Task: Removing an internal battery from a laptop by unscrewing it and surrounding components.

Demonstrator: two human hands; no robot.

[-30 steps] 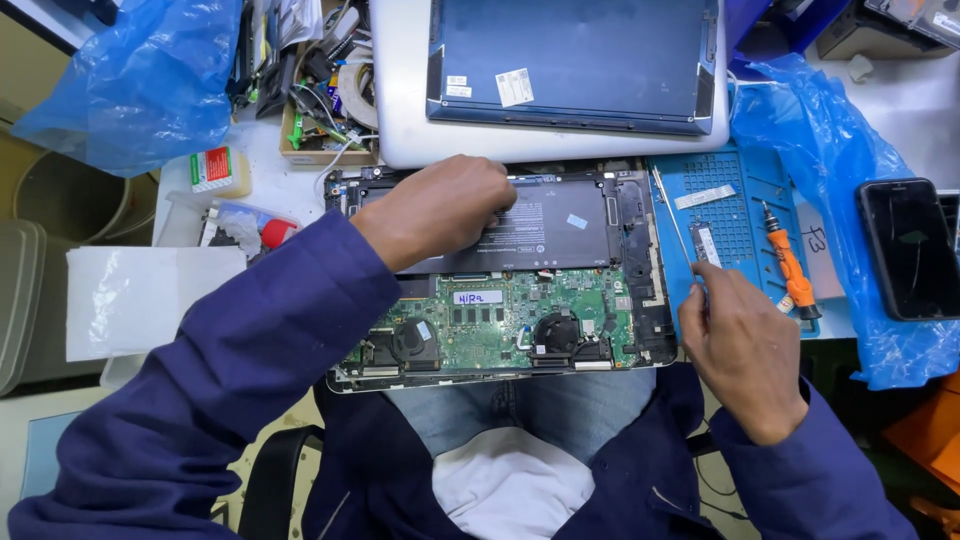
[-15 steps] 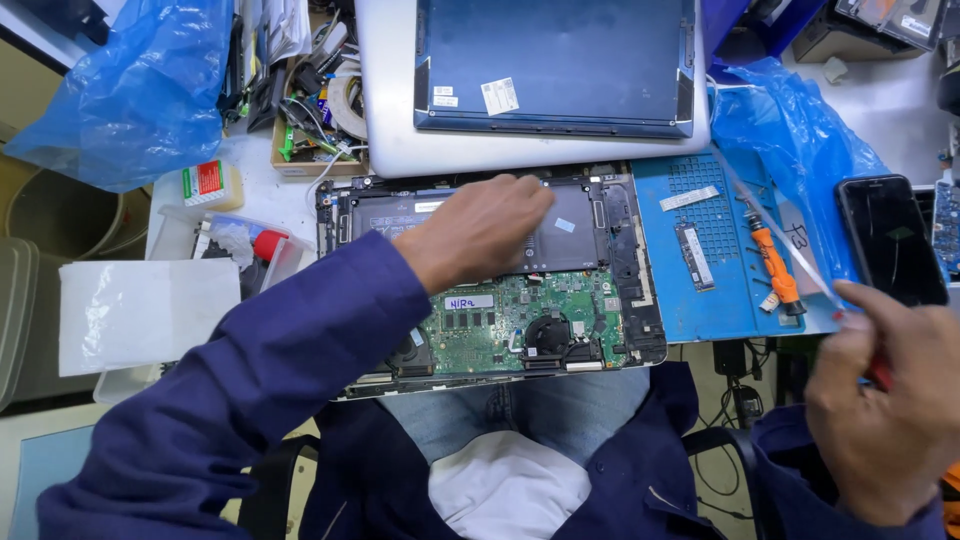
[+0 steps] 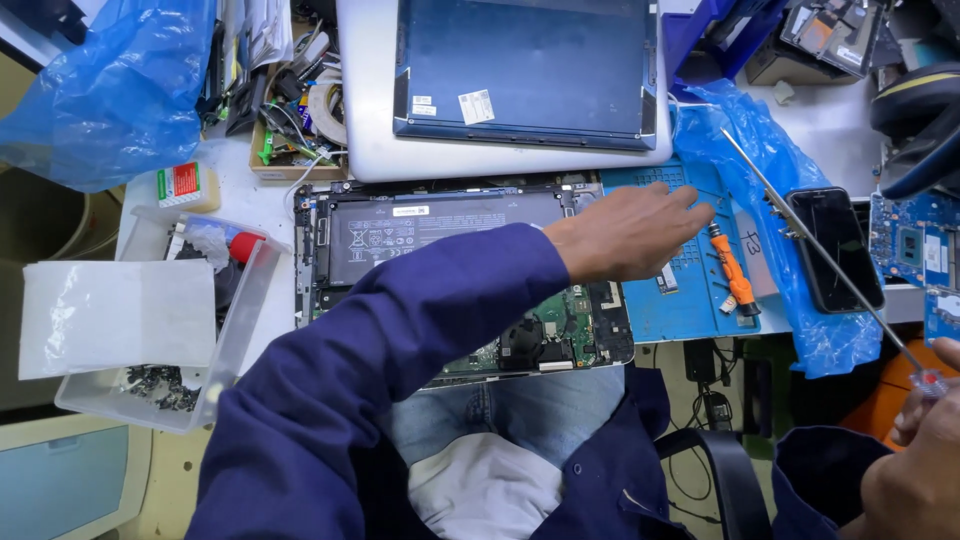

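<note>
We work seated over an opened laptop base [image 3: 440,280], its bottom cover off so that the long black battery [image 3: 440,235] and the green circuit board [image 3: 560,325] with its round fan lie exposed and within reach, squarely in front of us on the white bench. Our left hand [image 3: 625,232] stretches across the machine's right edge, fingers spread and loosely extended, palm down, holding nothing; its fingertips hover at the blue work mat [image 3: 690,300] that sits just beside the base, a sensible place for small parts because its moulded pockets keep them from rolling. An orange-handled screwdriver [image 3: 735,275] lies on that mat, near the fingertips but apart from them. Our right hand [image 3: 920,470] is low at the frame's corner, closed around the handle end of a long thin screwdriver [image 3: 820,265], whose shaft slants up and away over a dark phone [image 3: 835,245] resting on blue plastic sheeting; the grip is partly cut off, so we cannot say exactly how the fingers wrap it. The detached lid and screen [image 3: 520,70] lies flat behind the base, out of the working area. To the left, a clear plastic tub [image 3: 235,340] holds dark screws and oddments.
</note>
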